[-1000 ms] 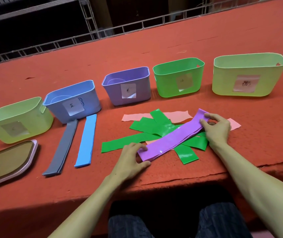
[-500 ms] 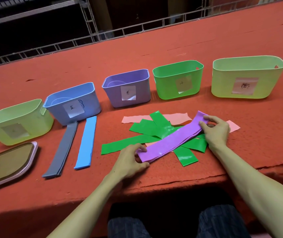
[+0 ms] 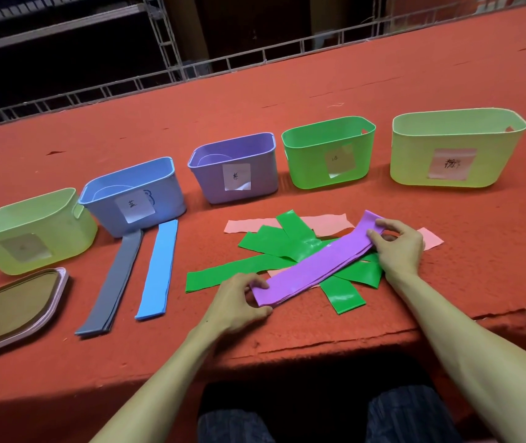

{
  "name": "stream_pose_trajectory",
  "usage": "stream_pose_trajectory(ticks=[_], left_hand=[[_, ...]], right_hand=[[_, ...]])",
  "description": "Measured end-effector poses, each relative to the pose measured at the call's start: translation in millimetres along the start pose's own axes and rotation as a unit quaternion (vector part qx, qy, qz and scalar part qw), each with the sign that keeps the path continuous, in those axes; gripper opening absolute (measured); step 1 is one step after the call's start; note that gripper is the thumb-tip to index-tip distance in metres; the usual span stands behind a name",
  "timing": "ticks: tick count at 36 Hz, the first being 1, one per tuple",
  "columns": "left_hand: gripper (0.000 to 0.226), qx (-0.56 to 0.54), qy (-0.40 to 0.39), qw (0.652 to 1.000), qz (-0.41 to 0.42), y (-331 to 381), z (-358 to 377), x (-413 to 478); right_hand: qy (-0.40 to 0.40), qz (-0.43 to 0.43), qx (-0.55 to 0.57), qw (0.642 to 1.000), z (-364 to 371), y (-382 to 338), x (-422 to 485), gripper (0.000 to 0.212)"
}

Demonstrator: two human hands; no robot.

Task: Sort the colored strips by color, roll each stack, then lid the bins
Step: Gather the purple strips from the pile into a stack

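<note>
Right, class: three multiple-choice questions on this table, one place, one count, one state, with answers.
1. Where is the flat stack of light blue strips?
A. before the blue plastic bin
B. inside a bin
C. on the floor
2. How many open bins stand in the row?
A. three
B. five
C. seven
3. How is the stack of purple strips?
A. rolled tight
B. flat, gripped at both ends
C. torn in two
1 A, it lies on the red table by that bin; 2 B, two yellow-green bins, the blue, a purple bin, a green bin; 3 B, left hand at its near end, right hand at its far end.
</note>
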State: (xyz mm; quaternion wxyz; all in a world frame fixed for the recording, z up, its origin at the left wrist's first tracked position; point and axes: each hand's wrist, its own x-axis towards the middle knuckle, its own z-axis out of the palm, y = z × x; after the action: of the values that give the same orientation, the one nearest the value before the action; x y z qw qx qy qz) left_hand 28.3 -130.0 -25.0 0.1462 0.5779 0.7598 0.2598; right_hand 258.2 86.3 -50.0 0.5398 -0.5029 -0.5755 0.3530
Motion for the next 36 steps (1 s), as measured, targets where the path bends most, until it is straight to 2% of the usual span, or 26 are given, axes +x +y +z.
stream_pose_trajectory(ticks=[9,13,15,17,19,21,23,28,36], left_hand=[[0.034,-0.029,0.002,0.999,0.016,4.2,0.6,-4.0],[0.039,-0.066,-0.055,0.996,-0.002,4.2,0.2,-4.1],[0.03,-0.099,-0.064,0.993,-0.025,7.0,-0.6,1.3],[0.016,-0.119,-0.03,0.992,-0.042,12.0,-3.0,8.2],[0.021,-0.073,-0.023,0.996,-0.036,13.3,-3.1,14.6],[0.037,0.012,-0.062,0.998,-0.019,11.8,0.5,16.1],[0.048,0.055,-0.066,0.996,-0.014,13.5,3.5,11.9],[0.051,0.013,-0.049,0.999,0.0,19.4,3.2,6.8],[0.057,-0.06,-0.087,0.994,-0.015,27.5,-3.8,13.4]], right_hand=[[0.003,0.011,0.001,1.0,-0.4,0.5,0.8,0.026],[0.004,0.013,0.005,1.0,1.0,-1.3,1.5,0.026],[0.002,0.012,0.01,1.0,0.8,-1.7,1.6,0.026],[0.0,0.006,0.013,1.0,-0.3,-2.3,2.1,0.025],[0.0,0.007,0.017,1.0,-0.8,-2.9,3.3,0.025],[-0.003,0.01,0.022,1.0,-0.3,-5.0,3.9,0.026],[-0.006,0.003,0.032,0.999,-0.5,-9.7,3.8,0.025],[-0.022,0.004,0.063,0.998,-2.0,-16.3,10.1,0.027],[-0.039,-0.01,0.126,0.991,-4.0,-43.1,14.9,0.027]])
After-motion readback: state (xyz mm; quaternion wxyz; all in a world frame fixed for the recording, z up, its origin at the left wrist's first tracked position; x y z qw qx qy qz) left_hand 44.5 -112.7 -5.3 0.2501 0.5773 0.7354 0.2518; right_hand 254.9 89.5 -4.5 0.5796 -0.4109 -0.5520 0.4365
